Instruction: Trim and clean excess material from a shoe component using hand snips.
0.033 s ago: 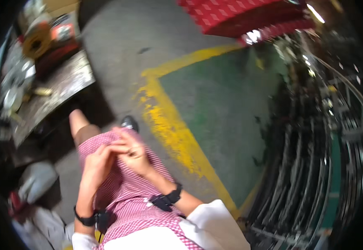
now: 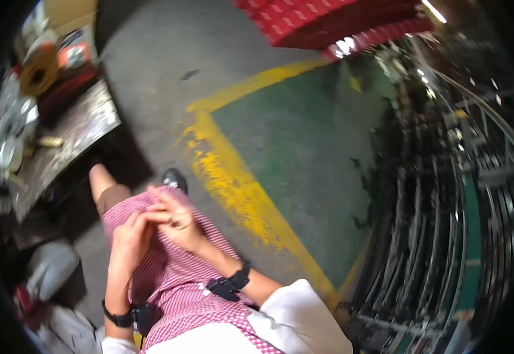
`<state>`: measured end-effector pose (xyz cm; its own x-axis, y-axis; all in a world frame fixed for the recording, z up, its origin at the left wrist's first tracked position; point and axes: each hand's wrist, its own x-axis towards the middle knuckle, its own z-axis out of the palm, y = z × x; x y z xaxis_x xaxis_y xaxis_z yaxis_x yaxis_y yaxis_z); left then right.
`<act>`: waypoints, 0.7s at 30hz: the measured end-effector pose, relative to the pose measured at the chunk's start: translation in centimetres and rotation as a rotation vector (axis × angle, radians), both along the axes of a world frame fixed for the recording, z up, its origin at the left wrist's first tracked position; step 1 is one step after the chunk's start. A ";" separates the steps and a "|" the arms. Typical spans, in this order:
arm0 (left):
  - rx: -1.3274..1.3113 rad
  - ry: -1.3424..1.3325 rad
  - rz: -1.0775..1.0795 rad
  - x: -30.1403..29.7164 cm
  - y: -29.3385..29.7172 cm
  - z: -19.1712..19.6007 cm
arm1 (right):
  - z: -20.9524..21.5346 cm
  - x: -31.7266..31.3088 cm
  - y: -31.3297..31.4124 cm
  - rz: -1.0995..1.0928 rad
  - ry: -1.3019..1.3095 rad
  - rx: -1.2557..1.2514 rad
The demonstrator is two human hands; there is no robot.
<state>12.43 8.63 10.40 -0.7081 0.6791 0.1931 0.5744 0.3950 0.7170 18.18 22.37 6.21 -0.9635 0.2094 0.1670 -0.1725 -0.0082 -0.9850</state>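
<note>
The left hand (image 2: 130,239) has its fingers bent and close together, touching the right hand (image 2: 185,232); whether they pinch anything, I cannot tell. Below both hangs a pink-and-white apron (image 2: 168,265), finely patterned and creased. The right hand's fingers are partly spread, with a small dark patch (image 2: 175,223), too blurred to identify.

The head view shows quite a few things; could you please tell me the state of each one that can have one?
Left hand: fingers bent, meeting those of the right hand; anything held is unclear.
Right hand: partly curled.
Black arm straps: fastened.
Pink checked garment: worn, creased.
Yellow floor marking: patchy along its left edge.
Workbench top: scuffed, partly covered.
Black shoe: on the floor.
</note>
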 end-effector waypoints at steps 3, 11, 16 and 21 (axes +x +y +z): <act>-0.073 0.039 -0.047 0.0 -0.1 -0.8 | 0.7 0.0 0.0 -0.037 0.048 0.077; -0.057 0.101 -0.082 0.2 0.5 -1.4 | 0.2 0.3 0.1 -0.196 0.183 0.342; -0.134 0.121 -0.051 0.5 -1.2 -2.5 | 0.4 0.0 -1.1 -0.169 0.193 0.367; -0.050 0.175 -0.032 0.5 0.6 -4.1 | -1.3 0.5 -0.1 -0.226 0.079 0.327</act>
<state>12.97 9.24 6.30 -0.6446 0.7125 0.2771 0.7015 0.4072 0.5848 18.65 22.31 4.94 -0.8809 0.3380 0.3313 -0.2093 0.3496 -0.9132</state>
